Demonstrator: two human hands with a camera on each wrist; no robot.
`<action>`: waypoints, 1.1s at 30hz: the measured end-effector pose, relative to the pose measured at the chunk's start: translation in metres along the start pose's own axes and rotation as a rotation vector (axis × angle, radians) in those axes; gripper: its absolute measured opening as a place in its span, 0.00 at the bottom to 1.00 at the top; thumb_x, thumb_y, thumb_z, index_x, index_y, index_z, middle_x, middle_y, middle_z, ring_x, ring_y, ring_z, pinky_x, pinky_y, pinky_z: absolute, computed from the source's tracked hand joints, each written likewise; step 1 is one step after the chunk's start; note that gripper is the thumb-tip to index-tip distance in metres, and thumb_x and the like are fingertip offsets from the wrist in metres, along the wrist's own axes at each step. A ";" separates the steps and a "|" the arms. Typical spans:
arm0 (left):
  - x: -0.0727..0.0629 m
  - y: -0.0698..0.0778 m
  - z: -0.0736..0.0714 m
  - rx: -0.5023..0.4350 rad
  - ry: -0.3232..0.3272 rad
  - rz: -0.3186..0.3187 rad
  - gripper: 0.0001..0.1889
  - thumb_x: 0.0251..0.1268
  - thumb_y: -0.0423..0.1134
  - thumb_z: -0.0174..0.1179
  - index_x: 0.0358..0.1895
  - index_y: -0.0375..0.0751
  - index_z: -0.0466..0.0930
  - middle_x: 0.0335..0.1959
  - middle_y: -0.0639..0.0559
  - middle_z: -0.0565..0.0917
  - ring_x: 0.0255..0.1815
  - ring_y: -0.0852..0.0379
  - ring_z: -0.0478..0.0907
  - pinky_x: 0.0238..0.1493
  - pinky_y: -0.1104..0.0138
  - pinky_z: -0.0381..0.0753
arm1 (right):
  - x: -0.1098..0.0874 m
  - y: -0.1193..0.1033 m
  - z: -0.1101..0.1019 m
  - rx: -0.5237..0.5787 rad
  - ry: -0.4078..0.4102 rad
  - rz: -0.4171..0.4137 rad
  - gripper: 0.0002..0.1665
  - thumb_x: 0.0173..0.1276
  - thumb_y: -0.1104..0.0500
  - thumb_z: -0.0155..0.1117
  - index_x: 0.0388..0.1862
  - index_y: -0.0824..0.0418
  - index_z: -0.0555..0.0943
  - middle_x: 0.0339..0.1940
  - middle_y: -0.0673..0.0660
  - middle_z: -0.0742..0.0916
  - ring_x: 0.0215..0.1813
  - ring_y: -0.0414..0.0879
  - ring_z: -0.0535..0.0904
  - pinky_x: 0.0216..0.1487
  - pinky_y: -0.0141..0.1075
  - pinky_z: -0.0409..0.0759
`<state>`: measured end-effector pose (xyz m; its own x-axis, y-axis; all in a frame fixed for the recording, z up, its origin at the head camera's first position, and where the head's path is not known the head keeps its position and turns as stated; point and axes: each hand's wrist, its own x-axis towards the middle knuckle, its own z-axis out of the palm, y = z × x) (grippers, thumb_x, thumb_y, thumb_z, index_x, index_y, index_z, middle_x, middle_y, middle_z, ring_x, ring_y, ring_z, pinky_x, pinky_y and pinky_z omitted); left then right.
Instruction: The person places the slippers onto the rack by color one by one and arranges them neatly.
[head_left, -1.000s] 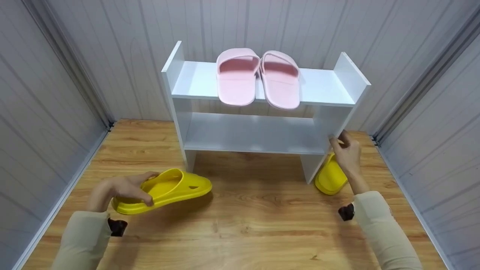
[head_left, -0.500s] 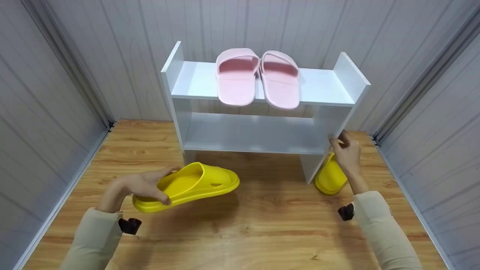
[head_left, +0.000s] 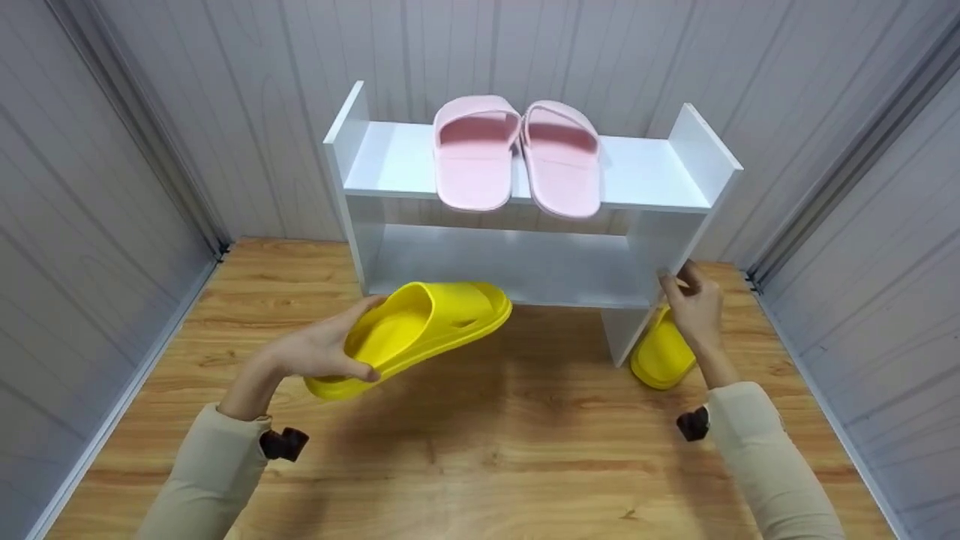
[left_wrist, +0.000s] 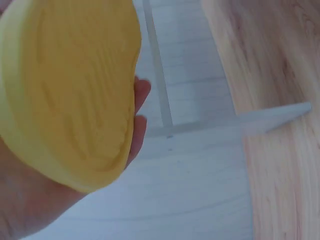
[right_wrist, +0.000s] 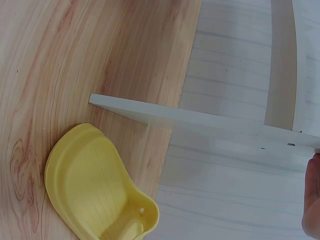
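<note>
At left of centre, the left hand (head_left: 319, 349) grasps a yellow slipper (head_left: 420, 326) above the floor (head_left: 480, 465). At right, the right hand (head_left: 697, 304) pinches the white rack (head_left: 502, 262) near another yellow slipper (head_left: 661, 356); pink slippers (head_left: 474, 176) sit upper centre.

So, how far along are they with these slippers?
Apparently done: two pink slippers sit side by side atop the white two-tier rack. In progress: a rounded yellow slipper, held above the wood-grain floor by the left hand. Probably remaining: placing it and a second yellow slipper, lying beside the rack.
</note>
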<state>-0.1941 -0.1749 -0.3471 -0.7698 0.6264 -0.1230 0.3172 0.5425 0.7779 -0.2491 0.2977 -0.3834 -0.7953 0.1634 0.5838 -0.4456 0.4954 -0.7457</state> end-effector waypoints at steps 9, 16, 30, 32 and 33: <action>0.020 0.005 0.012 0.062 0.228 0.000 0.50 0.42 0.42 0.66 0.67 0.39 0.42 0.44 0.42 0.68 0.40 0.49 0.67 0.37 0.60 0.71 | 0.000 0.001 -0.001 0.013 -0.004 0.006 0.14 0.61 0.66 0.56 0.45 0.72 0.77 0.41 0.64 0.82 0.43 0.40 0.77 0.40 0.31 0.75; 0.033 0.001 0.019 0.170 0.392 -0.047 0.50 0.38 0.42 0.67 0.66 0.35 0.47 0.48 0.39 0.68 0.43 0.48 0.66 0.41 0.55 0.67 | -0.001 0.003 -0.001 0.009 -0.030 -0.005 0.16 0.62 0.64 0.56 0.47 0.72 0.76 0.42 0.63 0.81 0.43 0.40 0.76 0.40 0.30 0.74; 0.049 -0.011 0.027 0.249 0.539 -0.036 0.45 0.34 0.43 0.69 0.60 0.34 0.56 0.43 0.38 0.71 0.40 0.44 0.68 0.40 0.52 0.65 | -0.001 0.003 0.000 0.027 -0.031 -0.001 0.17 0.62 0.65 0.55 0.49 0.71 0.75 0.44 0.63 0.81 0.44 0.42 0.76 0.39 0.28 0.74; 0.051 -0.010 0.028 0.262 0.548 -0.048 0.46 0.35 0.43 0.69 0.61 0.33 0.55 0.43 0.37 0.71 0.41 0.44 0.68 0.40 0.52 0.66 | -0.001 0.002 -0.001 0.017 -0.025 -0.002 0.17 0.62 0.65 0.55 0.48 0.71 0.76 0.43 0.63 0.81 0.43 0.41 0.76 0.39 0.28 0.74; 0.052 -0.009 0.029 0.274 0.552 -0.058 0.46 0.35 0.44 0.69 0.61 0.33 0.54 0.44 0.36 0.71 0.41 0.43 0.68 0.40 0.51 0.67 | -0.001 0.002 -0.001 0.013 -0.023 -0.002 0.16 0.62 0.65 0.56 0.48 0.71 0.76 0.43 0.63 0.81 0.43 0.41 0.76 0.39 0.28 0.74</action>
<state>-0.2209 -0.1312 -0.3786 -0.9397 0.2493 0.2341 0.3410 0.7367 0.5840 -0.2487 0.2991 -0.3854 -0.8034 0.1430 0.5780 -0.4523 0.4847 -0.7487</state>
